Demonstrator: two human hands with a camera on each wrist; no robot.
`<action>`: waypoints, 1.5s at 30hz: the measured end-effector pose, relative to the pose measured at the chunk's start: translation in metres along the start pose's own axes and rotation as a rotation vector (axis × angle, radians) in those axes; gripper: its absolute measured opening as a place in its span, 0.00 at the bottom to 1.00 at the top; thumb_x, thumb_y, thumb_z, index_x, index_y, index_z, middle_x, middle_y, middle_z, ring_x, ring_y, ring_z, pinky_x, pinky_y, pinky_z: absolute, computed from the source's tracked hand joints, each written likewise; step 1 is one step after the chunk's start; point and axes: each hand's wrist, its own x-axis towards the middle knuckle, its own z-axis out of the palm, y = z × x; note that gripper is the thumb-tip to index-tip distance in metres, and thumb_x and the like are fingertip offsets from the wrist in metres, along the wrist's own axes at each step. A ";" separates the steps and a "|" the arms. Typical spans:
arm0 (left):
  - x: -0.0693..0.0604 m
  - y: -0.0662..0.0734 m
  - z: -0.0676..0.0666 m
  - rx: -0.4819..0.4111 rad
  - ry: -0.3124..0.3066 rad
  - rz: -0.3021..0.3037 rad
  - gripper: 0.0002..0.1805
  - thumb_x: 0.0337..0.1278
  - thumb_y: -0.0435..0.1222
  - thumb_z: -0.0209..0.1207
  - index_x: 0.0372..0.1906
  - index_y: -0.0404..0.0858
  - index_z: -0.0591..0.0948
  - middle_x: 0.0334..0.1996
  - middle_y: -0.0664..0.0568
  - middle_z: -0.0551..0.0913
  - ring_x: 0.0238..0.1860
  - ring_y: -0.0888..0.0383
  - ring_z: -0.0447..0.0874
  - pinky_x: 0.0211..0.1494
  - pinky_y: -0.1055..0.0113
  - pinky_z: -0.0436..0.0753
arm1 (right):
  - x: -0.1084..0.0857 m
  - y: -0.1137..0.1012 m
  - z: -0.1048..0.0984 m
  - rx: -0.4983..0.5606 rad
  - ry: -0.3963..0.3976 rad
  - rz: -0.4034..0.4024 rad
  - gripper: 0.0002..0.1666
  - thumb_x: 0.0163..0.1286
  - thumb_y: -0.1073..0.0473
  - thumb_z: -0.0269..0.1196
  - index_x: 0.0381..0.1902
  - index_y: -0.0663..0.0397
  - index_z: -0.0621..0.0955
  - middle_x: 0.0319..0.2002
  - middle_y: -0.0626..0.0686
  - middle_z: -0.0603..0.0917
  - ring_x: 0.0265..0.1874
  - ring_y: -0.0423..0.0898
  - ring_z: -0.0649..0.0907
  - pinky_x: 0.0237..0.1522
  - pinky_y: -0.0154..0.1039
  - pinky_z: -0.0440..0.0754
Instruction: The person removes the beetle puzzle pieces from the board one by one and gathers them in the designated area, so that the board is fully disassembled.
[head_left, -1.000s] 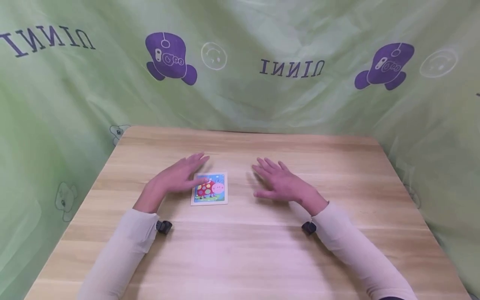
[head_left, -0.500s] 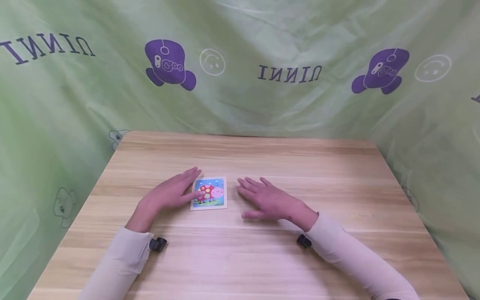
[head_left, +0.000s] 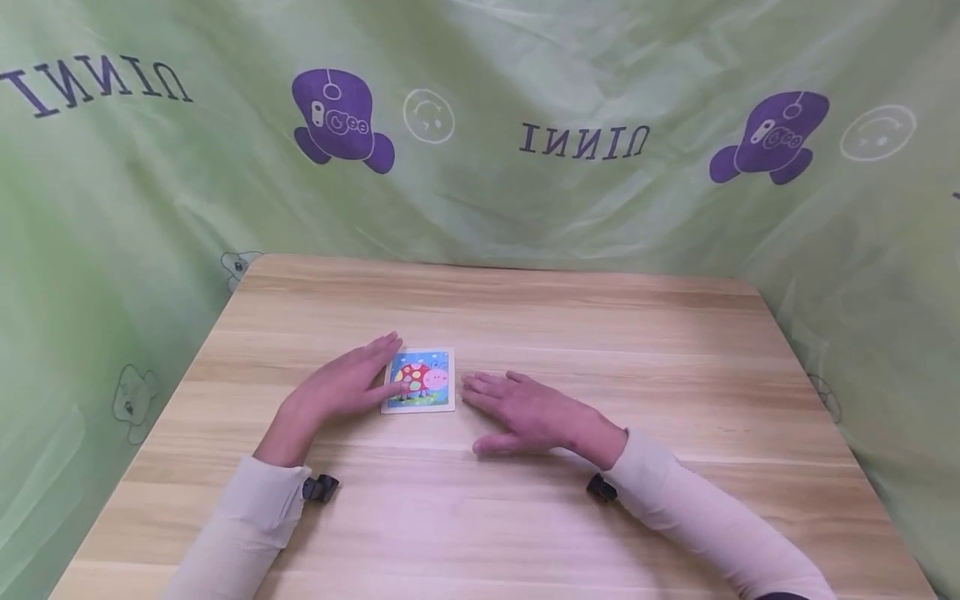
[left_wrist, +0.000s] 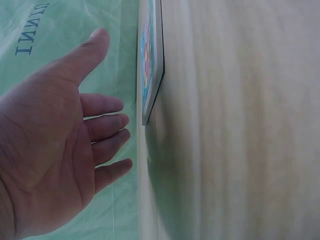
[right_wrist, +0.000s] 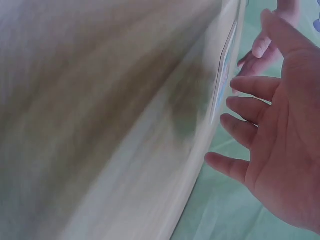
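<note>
- The square ladybird picture (head_left: pixel 425 380) lies flat on the wood-grain surface (head_left: pixel 480 525), between the two hands and nearer the left one; with nothing gripping it, the surface alone seems to bear its weight
- The left hand (head_left: pixel 341 386) has its fingers extended and grips nothing; in the head view its thumb overlaps the printed side and its fingertips lie by the far left corner
- The right hand (head_left: pixel 528 411), fingers also extended and holding nothing, sits just beside the picture's right edge, apart from it; the two hands appear placed to flank the square from either side
- From above, the left thumb could pass for touching; the left wrist view shows a gap between thumb and picture, with green cloth (head_left: pixel 480 200) visible through it, so that hand looks raised
- Only that low view gives the picture's thick pale edge (left_wrist: pixel 156 82) and the left palm
- The right wrist view adds the right palm, a soft shadow (right_wrist: pixel 187 110) on the surface, and the left hand beyond; the picture is too foreshortened there to read its print
</note>
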 end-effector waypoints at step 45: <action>0.073 0.015 0.000 -0.007 -0.143 0.034 0.46 0.75 0.59 0.51 0.80 0.29 0.57 0.80 0.38 0.53 0.80 0.43 0.49 0.79 0.49 0.54 | -0.012 0.033 -0.012 0.100 -0.036 0.137 0.44 0.72 0.27 0.57 0.78 0.40 0.69 0.80 0.47 0.60 0.79 0.53 0.56 0.76 0.62 0.51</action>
